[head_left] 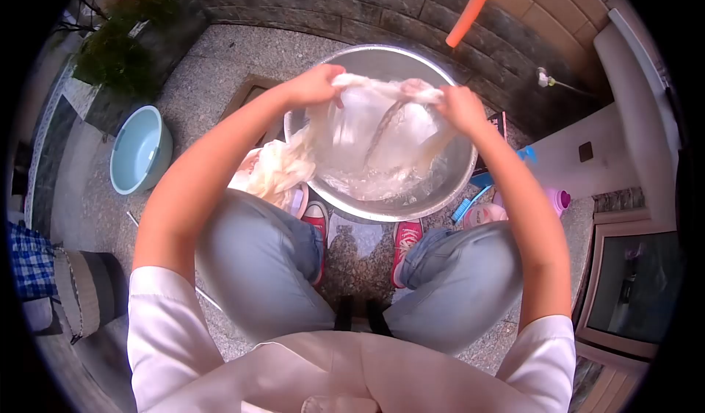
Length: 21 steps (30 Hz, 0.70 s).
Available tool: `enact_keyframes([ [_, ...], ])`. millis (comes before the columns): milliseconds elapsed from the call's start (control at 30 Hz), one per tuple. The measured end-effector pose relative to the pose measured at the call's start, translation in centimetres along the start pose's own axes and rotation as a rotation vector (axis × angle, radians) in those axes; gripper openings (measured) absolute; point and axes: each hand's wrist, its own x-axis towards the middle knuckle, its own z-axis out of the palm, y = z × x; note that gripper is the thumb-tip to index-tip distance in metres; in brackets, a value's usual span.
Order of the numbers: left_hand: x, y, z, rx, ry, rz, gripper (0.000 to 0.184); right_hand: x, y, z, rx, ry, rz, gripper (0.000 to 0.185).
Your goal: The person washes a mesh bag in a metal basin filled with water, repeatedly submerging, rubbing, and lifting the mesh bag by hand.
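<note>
A large metal basin [382, 212] stands on the floor between my feet, with water in it. Above it, a wet whitish cloth [382, 88] is stretched between my two hands, its lower part hanging toward the water. My left hand [317, 86] grips the cloth's upper left end, fingers closed around it. At the other end, my right hand [461, 109] is closed on the bunched edge. Left of the basin lies a heap of cream and pinkish cloth [279, 169], partly in a pink container [299, 200].
A light blue tub [123, 172] sits at the left. An orange hose [470, 12] hangs from above near the brick wall [330, 9]. To the right of the basin are a blue brush [465, 207] and a pink bottle [558, 200]. A drain cover [242, 104] lies behind my left forearm.
</note>
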Motion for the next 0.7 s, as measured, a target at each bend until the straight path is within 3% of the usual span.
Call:
enact_keyframes([
  [67, -1.1, 1.9, -1.0, -0.144, -0.029, -0.032, 0.026, 0.0, 0.2, -1.6, 0.026, 0.085, -0.034, 0.022],
  [100, -1.5, 3.0, -1.5, -0.103, -0.041, -0.052, 0.029, -0.2, -0.2, -2.7, 0.055, 0.158, -0.066, 0.021],
  [167, -2.0, 3.3, -0.6, 0.147, 0.128, 0.148, 0.035, -0.4, -1.0, -4.5, 0.276, 0.200, -0.097, 0.019],
  [200, -2.4, 3.8, -0.1, 0.147, 0.132, 0.149, 0.035, -0.7, -1.8, -5.3, 0.396, 0.187, -0.108, 0.020],
  [267, -2.8, 4.6, 1.0, 0.695, 0.227, 0.114, 0.034, -0.6, -1.9, -5.2, 0.538, 0.121, -0.105, 0.021],
  [367, -1.9, 3.8, 1.3, 0.657, 0.286, -0.066, 0.027, -0.9, -1.7, -4.2, 0.674, 0.027, -0.070, 0.024],
  [433, -1.0, 2.7, 1.0, 0.642, 0.377, -0.028, 0.020, -1.5, -1.7, -2.7, 0.725, -0.018, -0.038, 0.030],
  [500, -0.1, 1.7, 0.9, 0.590, 0.477, 0.288, 0.024, -1.9, -2.5, -2.0, 0.647, 0.037, -0.106, 0.040],
  [567, -0.3, 2.3, 1.3, 0.430, 0.483, 0.288, 0.021, -2.8, -3.7, -2.9, 0.162, -0.151, -0.160, 0.045],
  [600, -0.7, 3.3, 1.1, 0.215, 0.377, 0.143, 0.019, -2.6, -3.7, -2.4, 0.048, -0.194, -0.107, 0.041],
  [633, -1.0, 3.9, 0.9, 0.002, 0.269, -0.002, 0.018, -2.5, -3.6, -2.1, 0.049, -0.198, -0.106, 0.041],
  [700, -1.0, 3.6, 0.9, 0.025, 0.199, -0.004, 0.018, -2.3, -3.2, -1.6, 0.039, -0.078, 0.058, 0.031],
])
